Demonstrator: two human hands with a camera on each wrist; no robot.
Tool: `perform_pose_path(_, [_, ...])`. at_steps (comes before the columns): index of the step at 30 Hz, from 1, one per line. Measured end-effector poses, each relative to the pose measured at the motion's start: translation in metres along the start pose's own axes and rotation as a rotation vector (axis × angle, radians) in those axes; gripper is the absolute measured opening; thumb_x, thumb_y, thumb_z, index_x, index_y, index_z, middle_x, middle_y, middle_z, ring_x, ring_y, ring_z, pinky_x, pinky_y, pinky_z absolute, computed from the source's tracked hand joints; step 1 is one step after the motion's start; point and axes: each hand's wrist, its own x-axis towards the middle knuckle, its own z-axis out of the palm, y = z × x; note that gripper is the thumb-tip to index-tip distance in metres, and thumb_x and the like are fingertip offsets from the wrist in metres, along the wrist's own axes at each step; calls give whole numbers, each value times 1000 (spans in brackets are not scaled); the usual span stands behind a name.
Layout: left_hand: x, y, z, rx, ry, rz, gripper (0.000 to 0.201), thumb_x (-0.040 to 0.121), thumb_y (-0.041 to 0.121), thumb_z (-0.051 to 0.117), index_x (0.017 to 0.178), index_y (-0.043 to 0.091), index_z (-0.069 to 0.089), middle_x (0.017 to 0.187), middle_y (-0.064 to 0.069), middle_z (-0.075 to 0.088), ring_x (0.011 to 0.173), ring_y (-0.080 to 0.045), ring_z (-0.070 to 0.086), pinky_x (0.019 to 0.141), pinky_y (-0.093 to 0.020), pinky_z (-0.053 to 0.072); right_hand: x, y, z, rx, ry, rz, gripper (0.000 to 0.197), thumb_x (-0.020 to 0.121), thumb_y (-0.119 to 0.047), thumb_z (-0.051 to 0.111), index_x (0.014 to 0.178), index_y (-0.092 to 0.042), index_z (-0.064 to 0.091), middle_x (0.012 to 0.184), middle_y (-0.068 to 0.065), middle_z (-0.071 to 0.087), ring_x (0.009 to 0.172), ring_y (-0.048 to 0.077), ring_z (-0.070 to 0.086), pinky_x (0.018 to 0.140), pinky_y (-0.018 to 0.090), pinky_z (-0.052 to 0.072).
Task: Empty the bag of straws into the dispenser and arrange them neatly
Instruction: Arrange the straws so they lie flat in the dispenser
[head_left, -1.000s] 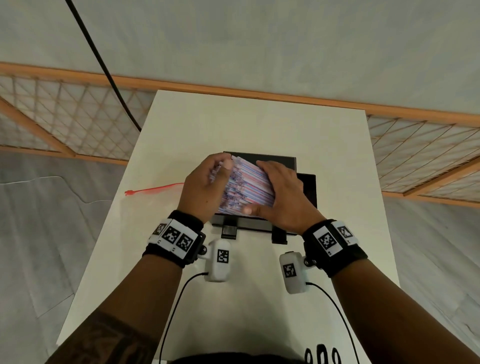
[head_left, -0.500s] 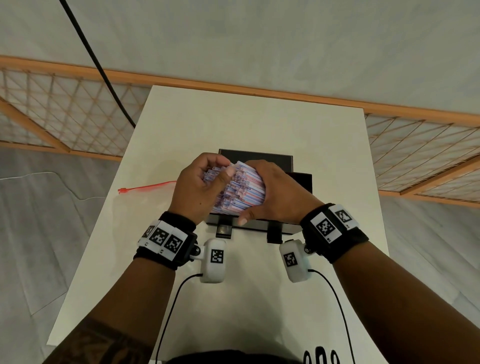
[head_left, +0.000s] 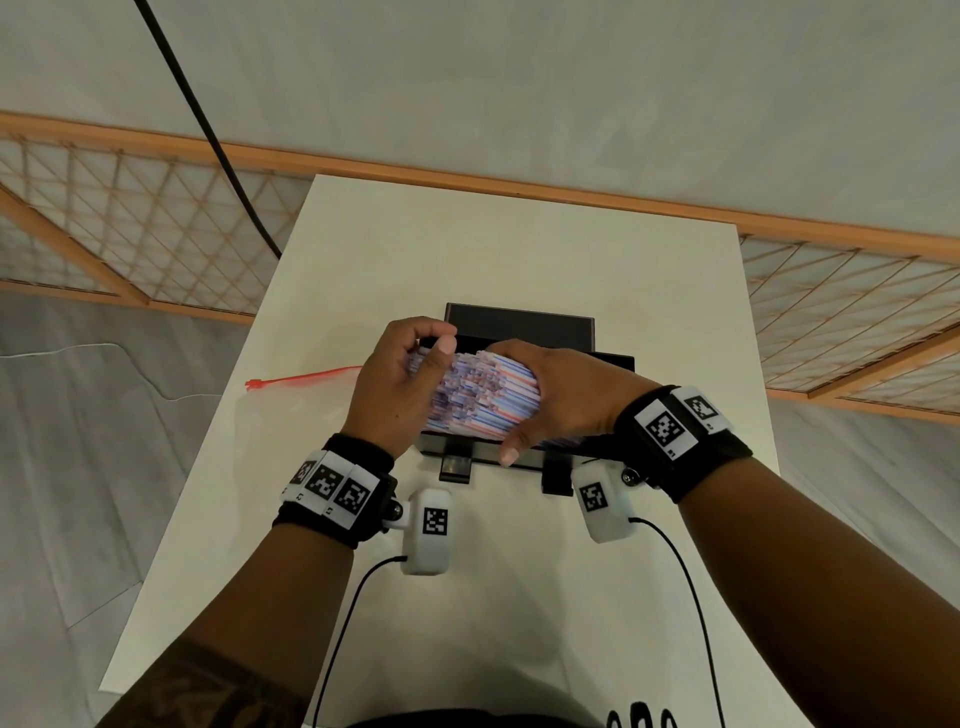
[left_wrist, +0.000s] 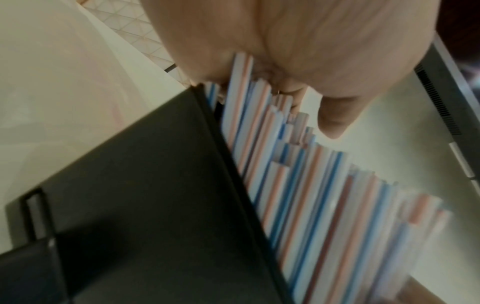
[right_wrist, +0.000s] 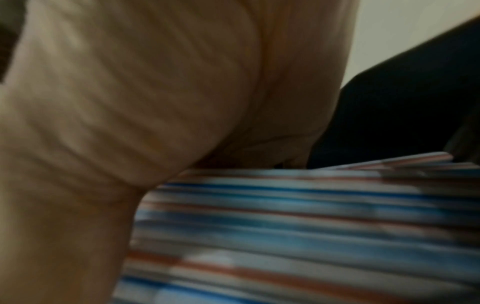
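Here, both hands clasp a thick bundle of striped straws (head_left: 480, 397) just above the open black dispenser (head_left: 519, 325) on the white bench (head_left: 519, 249). The left hand (head_left: 397, 387) cups one end and the right hand (head_left: 563, 400) wraps the other. Advice: even the ends, keep the bundle level, and lower it gently. The emptied bag (head_left: 291, 395) lies left.

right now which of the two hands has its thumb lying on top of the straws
The left hand: its thumb lies across the top of the straw bundle. The right hand has its thumb down at the bundle's near side.
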Motion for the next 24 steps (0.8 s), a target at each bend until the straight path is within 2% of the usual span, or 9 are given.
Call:
perform_pose_path(2, [-1, -4, -1, -49, -2, -30, 45, 92, 56, 50, 122, 24, 60, 125, 6, 64, 117, -14, 61, 102, -46, 50, -1, 3, 1, 3, -11, 16, 104, 56, -47, 99, 143, -39, 43, 124, -15, 66, 113, 6, 63, 107, 31, 48])
perform_pose_path(6, [-12, -7, -3, -48, 43, -25, 50, 92, 55, 49, 132, 25, 52, 133, 11, 57, 121, -8, 57, 103, -43, 51, 3, 4, 3, 11, 3, 14, 104, 55, -49, 99, 142, -41, 43, 124, -16, 65, 113, 8, 63, 109, 35, 48])
perform_pose_path(10, [-31, -10, -2, -38, 60, -22, 68, 85, 62, 53, 141, 25, 45, 133, 9, 57, 115, 2, 60, 95, -23, 54, 5, 4, 4, -12, 3, 28, 105, 54, -52, 98, 142, -41, 43, 124, -16, 65, 113, 8, 63, 110, 36, 48])
perform_pose_path(12, [-38, -11, 0, -81, 17, -5, 83, 78, 64, 64, 146, 22, 41, 137, 8, 54, 119, 5, 57, 94, -13, 50, 5, 3, 3, -31, -4, 38, 104, 54, -52, 98, 141, -40, 44, 123, -17, 65, 112, 7, 62, 110, 36, 49])
perform_pose_path(14, [-42, -11, 2, -114, -22, 7, 100, 67, 68, 73, 147, 21, 37, 141, 6, 51, 123, 3, 55, 93, -9, 48, 4, 1, 2, -43, -8, 34, 102, 54, -51, 99, 140, -38, 46, 123, -17, 64, 112, 6, 62, 109, 36, 49])
perform_pose_path(17, [-41, -11, 6, -88, -35, 59, 116, 53, 69, 81, 147, 17, 37, 141, 2, 48, 128, -9, 53, 101, -22, 50, 4, -5, 2, -78, 19, 5, 101, 55, -51, 98, 140, -37, 46, 123, -16, 65, 113, 9, 63, 107, 37, 50])
perform_pose_path(20, [-38, -8, 9, -68, -36, 84, 118, 47, 67, 86, 143, 17, 40, 135, 0, 52, 125, -14, 55, 103, -37, 51, 5, -9, 6, -137, 55, -39, 97, 57, -57, 94, 139, -39, 45, 121, -15, 66, 109, 11, 64, 102, 41, 53])
perform_pose_path(22, [-37, -7, 10, -55, -30, 83, 113, 47, 67, 87, 140, 21, 42, 131, 3, 54, 122, -14, 57, 100, -40, 52, 6, -10, 8, -148, 46, -31, 96, 60, -55, 93, 140, -39, 43, 121, -14, 66, 109, 11, 64, 102, 40, 53])
perform_pose_path(24, [-37, -9, 11, -30, -23, 74, 119, 47, 68, 85, 146, 21, 38, 136, 3, 52, 126, -13, 55, 102, -41, 51, 7, -9, 8, -117, 34, -30, 96, 63, -47, 95, 142, -34, 43, 122, -13, 65, 110, 11, 63, 102, 37, 52])
